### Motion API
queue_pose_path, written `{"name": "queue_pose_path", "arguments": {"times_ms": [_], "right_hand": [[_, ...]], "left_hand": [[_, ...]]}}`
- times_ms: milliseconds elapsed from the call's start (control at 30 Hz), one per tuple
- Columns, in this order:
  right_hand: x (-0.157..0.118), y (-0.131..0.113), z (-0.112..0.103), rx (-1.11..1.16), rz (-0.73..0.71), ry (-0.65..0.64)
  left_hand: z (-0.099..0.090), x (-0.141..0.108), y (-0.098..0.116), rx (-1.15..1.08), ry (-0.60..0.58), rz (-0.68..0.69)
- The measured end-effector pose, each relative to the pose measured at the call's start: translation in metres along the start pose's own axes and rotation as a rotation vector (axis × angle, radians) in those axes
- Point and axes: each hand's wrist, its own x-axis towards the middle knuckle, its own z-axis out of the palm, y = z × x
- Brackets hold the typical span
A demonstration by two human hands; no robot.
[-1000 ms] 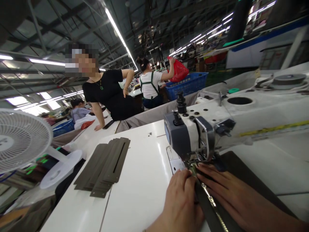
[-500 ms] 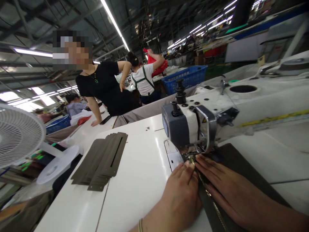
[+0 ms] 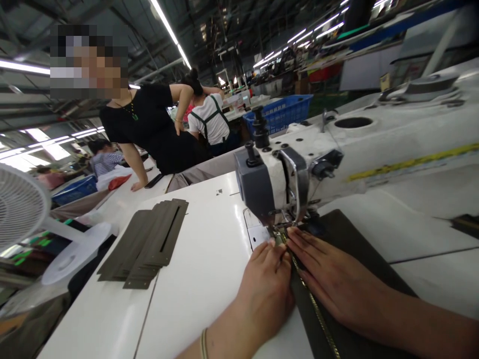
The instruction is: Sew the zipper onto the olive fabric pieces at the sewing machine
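Observation:
A white sewing machine (image 3: pixel 337 144) stands on a white table (image 3: pixel 202 269). Under its needle lies a dark olive fabric piece (image 3: pixel 352 234) with a brass zipper (image 3: pixel 318 314) running toward me. My left hand (image 3: pixel 267 284) lies flat on the left side of the zipper, its fingertips close to the presser foot (image 3: pixel 279 234). On the zipper's right side my right hand (image 3: pixel 333 279) presses the fabric flat, its fingers stretched toward the needle. Neither hand grips anything.
A stack of dark olive slotted fabric strips (image 3: pixel 147 242) lies on the table's left part. A white fan (image 3: pixel 22 209) stands at the far left. A person in black (image 3: pixel 149 129) leans on the neighbouring table. A blue crate (image 3: pixel 280 112) sits beyond the machine.
The view has swung so everything sits lower and further left in the frame. Both hands stay flat beside the zipper at the presser foot. The person in white behind has lowered the red bag.

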Motion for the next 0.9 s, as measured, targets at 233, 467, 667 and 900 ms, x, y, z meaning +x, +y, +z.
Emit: {"name": "queue_pose_path", "arguments": {"times_ms": [233,467,667,900], "right_hand": [[0.002,0.003,0.003,-0.024,-0.041,0.059],[0.008,0.015,0.006,-0.075,-0.115,0.092],[0.006,0.019,0.009,0.019,-0.077,0.070],[0.006,0.020,0.006,-0.002,-0.101,0.061]], "left_hand": [[-0.004,0.007,-0.002,0.004,-0.061,-0.004],[-0.003,0.013,-0.005,-0.022,0.018,-0.026],[0.001,0.003,-0.003,0.055,0.103,-0.189],[-0.001,0.003,-0.004,0.079,0.157,-0.194]]}}
